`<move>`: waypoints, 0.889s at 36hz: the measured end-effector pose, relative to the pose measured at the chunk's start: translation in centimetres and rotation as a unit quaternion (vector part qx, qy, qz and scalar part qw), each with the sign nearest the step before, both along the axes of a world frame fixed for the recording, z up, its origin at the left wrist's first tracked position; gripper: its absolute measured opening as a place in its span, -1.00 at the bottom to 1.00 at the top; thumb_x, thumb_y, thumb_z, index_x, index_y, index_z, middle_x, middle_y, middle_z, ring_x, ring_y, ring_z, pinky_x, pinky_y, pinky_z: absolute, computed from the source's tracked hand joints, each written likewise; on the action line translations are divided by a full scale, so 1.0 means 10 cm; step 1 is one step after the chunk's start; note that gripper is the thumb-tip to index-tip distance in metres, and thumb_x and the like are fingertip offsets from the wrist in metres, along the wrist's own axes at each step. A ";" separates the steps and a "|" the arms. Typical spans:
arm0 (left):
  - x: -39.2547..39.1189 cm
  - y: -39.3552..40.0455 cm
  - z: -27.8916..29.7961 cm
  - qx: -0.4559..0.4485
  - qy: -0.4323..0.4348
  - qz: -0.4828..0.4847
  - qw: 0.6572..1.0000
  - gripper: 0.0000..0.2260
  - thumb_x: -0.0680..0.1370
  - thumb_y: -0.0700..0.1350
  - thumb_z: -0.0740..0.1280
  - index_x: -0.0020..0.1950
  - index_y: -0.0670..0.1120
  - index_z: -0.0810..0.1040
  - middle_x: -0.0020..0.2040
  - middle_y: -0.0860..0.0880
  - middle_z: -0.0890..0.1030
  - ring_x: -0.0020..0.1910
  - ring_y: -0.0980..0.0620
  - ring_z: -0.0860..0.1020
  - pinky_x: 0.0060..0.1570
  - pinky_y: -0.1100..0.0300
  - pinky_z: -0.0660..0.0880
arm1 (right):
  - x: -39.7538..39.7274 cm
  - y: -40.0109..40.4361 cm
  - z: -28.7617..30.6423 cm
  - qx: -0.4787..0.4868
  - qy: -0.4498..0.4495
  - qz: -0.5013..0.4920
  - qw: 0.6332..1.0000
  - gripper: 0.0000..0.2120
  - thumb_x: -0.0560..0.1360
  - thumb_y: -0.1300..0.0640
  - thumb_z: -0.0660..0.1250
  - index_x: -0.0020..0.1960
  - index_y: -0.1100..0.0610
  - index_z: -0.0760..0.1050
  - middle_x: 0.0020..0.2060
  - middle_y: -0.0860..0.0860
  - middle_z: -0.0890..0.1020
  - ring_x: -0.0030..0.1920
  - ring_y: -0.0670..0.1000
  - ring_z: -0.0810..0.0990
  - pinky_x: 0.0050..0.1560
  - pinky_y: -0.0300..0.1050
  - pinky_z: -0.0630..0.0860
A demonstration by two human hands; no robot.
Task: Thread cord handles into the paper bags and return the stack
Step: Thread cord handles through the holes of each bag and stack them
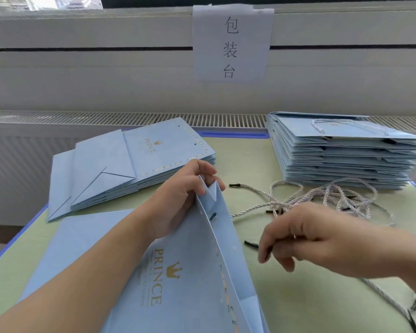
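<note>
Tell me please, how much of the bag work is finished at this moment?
Done: the right stack is tall and its top bag carries a cord handle. In hand: the left hand holds open a bag, one black cord tip already showing at a hole; the right hand holds another cord end. Left: the left stack, whose top bag shows empty holes, and the loose cords.

Packing station: stacked paper bags (341,152)
</note>
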State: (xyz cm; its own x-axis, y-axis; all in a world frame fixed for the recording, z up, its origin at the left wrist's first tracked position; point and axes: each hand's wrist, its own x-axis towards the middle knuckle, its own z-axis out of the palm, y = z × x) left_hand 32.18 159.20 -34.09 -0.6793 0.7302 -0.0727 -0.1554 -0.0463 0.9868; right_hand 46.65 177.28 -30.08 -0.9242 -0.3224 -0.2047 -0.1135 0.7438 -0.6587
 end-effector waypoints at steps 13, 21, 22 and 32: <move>-0.03 0.00 -0.01 0.005 -0.001 -0.006 1.000 -0.58 0.16 -0.27 0.14 0.01 -0.14 0.39 -0.19 -0.06 0.60 -0.26 0.01 0.48 -0.20 0.10 0.39 | 0.14 -0.34 -0.19 -0.062 0.006 -0.035 0.997 -0.87 0.46 0.18 0.33 -0.25 0.01 0.51 -0.37 -0.14 0.51 -0.35 -0.18 0.43 -0.30 -0.38 0.31; -0.06 -0.01 0.00 0.011 0.008 -0.007 1.000 -0.59 0.17 -0.29 0.13 0.00 -0.14 0.39 -0.19 -0.07 0.58 -0.25 0.02 0.47 -0.20 0.11 0.37 | 0.12 -0.40 -0.19 -0.159 -0.074 -0.060 0.983 -0.81 0.48 0.26 0.33 -0.28 0.08 0.55 -0.49 -0.13 0.44 -0.44 -0.17 0.36 -0.37 -0.37 0.28; -0.07 -0.01 0.00 0.011 0.009 -0.006 1.000 -0.59 0.17 -0.29 0.13 0.00 -0.14 0.39 -0.20 -0.07 0.58 -0.24 0.01 0.46 -0.19 0.10 0.36 | 0.13 -0.40 -0.19 -0.170 -0.089 -0.059 0.980 -0.82 0.48 0.27 0.33 -0.28 0.11 0.56 -0.50 -0.12 0.44 -0.44 -0.17 0.36 -0.39 -0.37 0.28; -0.06 0.00 0.00 0.005 0.014 -0.008 1.000 -0.59 0.16 -0.29 0.12 0.00 -0.14 0.39 -0.20 -0.06 0.59 -0.24 0.02 0.45 -0.19 0.10 0.33 | 0.13 -0.48 -0.31 -0.218 -0.072 -0.061 0.971 -0.87 0.52 0.29 0.28 -0.06 0.21 0.61 -0.39 0.06 0.54 -0.35 -0.09 0.42 -0.34 -0.23 0.30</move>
